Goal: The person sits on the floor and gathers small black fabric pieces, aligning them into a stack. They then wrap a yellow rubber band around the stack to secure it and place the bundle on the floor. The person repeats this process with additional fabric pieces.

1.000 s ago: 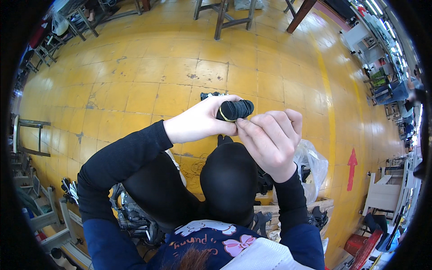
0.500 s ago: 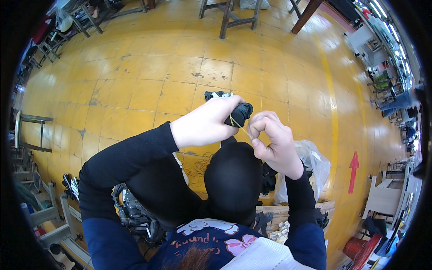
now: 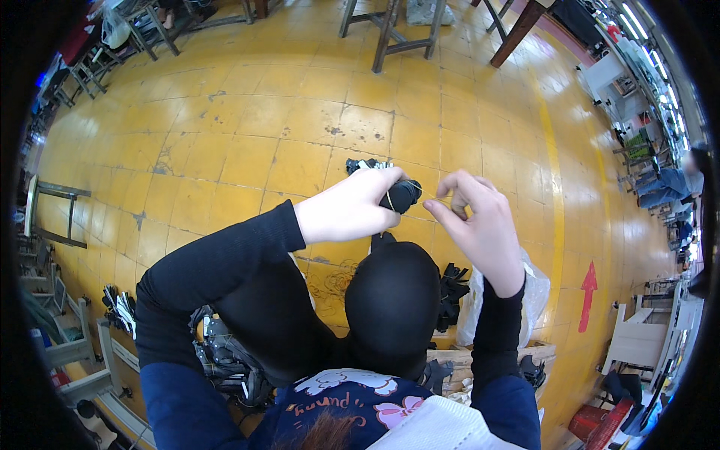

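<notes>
My left hand (image 3: 349, 202) is closed round a bundle of black straps (image 3: 402, 196), whose rolled dark end sticks out past the thumb. White and black ends (image 3: 367, 165) of what looks like the same bundle show beyond the knuckles. A thin yellowish rubber band (image 3: 389, 201) goes round the black end. Just right of the bundle, my right hand (image 3: 480, 217) has thumb and forefinger bent close together. A fine strand of the band appears to run to these fingertips, though it is faint there. Both hands are above my knees.
Loose rubber bands (image 3: 330, 289) lie on the yellow floor between my legs. Black bundles (image 3: 232, 360) are heaped by my left thigh. At my right stand a clear plastic bag (image 3: 529, 292) and a wooden crate (image 3: 540, 351). A wooden stool (image 3: 405, 45) stands ahead.
My right hand has moved a little to the right and up, its fingers turned more toward the bundle. The band now lies closer round the bundle. My left hand keeps its hold.
</notes>
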Demonstrator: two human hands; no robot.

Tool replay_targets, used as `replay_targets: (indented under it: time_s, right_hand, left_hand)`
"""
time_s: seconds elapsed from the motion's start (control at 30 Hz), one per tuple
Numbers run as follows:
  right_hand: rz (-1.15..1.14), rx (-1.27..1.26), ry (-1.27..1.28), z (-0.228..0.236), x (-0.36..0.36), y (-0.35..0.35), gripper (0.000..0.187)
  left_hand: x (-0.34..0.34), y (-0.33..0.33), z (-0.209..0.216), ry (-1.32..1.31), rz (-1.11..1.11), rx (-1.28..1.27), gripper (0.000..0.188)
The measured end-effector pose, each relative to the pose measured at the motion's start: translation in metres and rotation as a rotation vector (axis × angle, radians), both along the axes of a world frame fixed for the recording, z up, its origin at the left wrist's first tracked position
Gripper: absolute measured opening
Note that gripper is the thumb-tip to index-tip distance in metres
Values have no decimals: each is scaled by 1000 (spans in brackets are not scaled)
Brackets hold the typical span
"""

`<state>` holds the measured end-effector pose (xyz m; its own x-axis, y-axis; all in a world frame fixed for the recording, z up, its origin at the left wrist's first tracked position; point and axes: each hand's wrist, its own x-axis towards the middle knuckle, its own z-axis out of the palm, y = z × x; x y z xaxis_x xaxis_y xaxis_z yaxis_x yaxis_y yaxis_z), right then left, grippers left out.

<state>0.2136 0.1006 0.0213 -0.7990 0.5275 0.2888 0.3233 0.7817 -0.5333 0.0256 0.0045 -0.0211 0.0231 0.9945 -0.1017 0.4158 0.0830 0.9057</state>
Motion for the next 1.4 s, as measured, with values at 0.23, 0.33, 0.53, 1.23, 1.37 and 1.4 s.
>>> replay_targets:
  time_s: [0.23, 0.33, 0.53, 1.23, 1.37, 1.4]
  right_hand:
    - [59, 335, 144, -2, 17, 22, 12]
    - [158, 419, 224, -5, 18, 22, 12]
    - [115, 237, 371, -15, 6, 15, 9]
    - [581, -994, 191, 2, -16, 9, 21]
    - [552, -1193, 645, -9, -37, 12, 56]
    - [451, -1268, 809, -12, -40, 16, 63]
  left_hand:
    - [-21, -11, 17, -1112, -66, -326, 45]
    - [-21, -11, 21, -1172, -102, -378, 52]
    - [-12, -9, 14, -1021, -18, -397, 47]
    - [-12, -1, 2, -14, 46, -58, 43]
    - [-12, 0, 3, -277, -124, -106, 41]
    - [-13, 0, 4, -452, -108, -139, 41]
